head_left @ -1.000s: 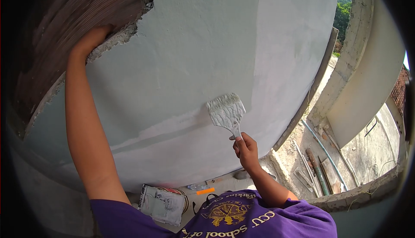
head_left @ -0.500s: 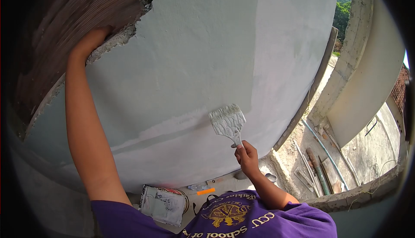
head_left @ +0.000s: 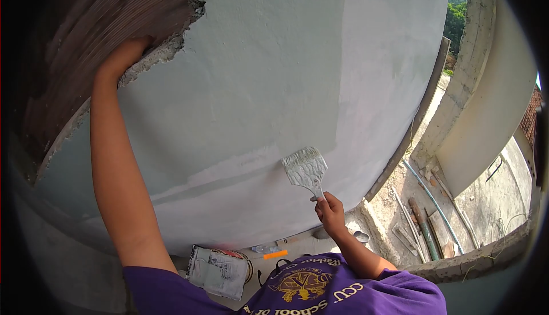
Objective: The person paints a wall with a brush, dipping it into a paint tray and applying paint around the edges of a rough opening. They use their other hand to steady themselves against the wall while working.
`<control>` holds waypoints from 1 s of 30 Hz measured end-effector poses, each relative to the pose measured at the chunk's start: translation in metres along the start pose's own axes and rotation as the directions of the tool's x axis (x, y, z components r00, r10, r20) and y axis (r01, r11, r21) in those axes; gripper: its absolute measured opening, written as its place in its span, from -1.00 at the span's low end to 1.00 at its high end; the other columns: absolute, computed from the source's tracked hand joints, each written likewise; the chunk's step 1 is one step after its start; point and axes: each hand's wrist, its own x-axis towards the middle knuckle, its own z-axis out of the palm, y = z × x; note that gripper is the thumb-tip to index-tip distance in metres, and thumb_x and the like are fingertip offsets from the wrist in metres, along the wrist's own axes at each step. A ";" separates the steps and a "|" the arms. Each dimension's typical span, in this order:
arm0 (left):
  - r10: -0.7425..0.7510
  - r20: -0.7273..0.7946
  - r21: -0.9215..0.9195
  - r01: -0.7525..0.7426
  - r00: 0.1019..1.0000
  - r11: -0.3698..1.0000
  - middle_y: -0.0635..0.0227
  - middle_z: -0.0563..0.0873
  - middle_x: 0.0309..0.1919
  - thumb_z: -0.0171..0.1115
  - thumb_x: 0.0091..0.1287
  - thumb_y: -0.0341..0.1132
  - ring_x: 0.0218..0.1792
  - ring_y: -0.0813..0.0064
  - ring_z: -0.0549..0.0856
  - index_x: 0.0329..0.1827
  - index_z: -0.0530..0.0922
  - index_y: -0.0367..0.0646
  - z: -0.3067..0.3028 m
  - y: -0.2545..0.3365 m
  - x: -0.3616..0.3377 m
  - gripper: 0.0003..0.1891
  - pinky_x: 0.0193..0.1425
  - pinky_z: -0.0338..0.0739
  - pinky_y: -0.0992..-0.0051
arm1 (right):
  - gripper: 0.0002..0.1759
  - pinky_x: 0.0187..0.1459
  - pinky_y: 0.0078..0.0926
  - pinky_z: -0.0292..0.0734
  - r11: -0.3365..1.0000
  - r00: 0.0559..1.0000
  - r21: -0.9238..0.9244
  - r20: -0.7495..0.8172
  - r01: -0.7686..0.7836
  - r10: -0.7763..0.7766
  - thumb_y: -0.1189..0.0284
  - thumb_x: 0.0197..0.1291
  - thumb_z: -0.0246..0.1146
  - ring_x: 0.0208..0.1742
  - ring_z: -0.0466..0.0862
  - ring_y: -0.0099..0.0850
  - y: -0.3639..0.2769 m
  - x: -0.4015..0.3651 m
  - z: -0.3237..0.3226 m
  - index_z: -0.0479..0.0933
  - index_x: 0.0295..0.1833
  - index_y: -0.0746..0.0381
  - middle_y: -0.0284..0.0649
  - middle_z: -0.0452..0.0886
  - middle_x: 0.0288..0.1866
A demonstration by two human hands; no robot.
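Pulling the wide brush [head_left: 305,169] lower and a touch rightward down the wall [head_left: 274,69] than a second ago.

Grips it by the short handle in the right hand [head_left: 330,212], fingers curled tight round the stem, bristles up and pressed flat to the plaster low on the wall, at the end of a paler band. Probably handles light: stiff handle, soft paint-caked bristles that flex and smear, so best taken at the handle only. Braces the left hand [head_left: 123,57] high on the broken plaster edge [head_left: 166,49]; fingers hooked out of sight there, so cannot tell how they lie. Leaves a smeared paint container [head_left: 217,270] half cut off by the purple shirt [head_left: 372,295], and pipes [head_left: 426,223] hard to make out on the floor.
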 end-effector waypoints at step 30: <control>-0.003 -0.002 -0.029 0.003 1.000 1.000 0.07 0.64 0.14 -0.01 0.40 0.00 0.08 0.30 0.61 0.25 0.51 -0.30 -0.001 0.002 -0.002 -0.43 0.25 0.36 0.48 | -0.73 -0.61 -0.71 0.07 0.997 0.997 0.010 -0.026 0.077 -0.076 0.32 0.44 0.03 -0.64 0.21 -0.74 -0.020 0.017 0.015 0.55 -0.15 0.27 -0.50 0.33 -0.62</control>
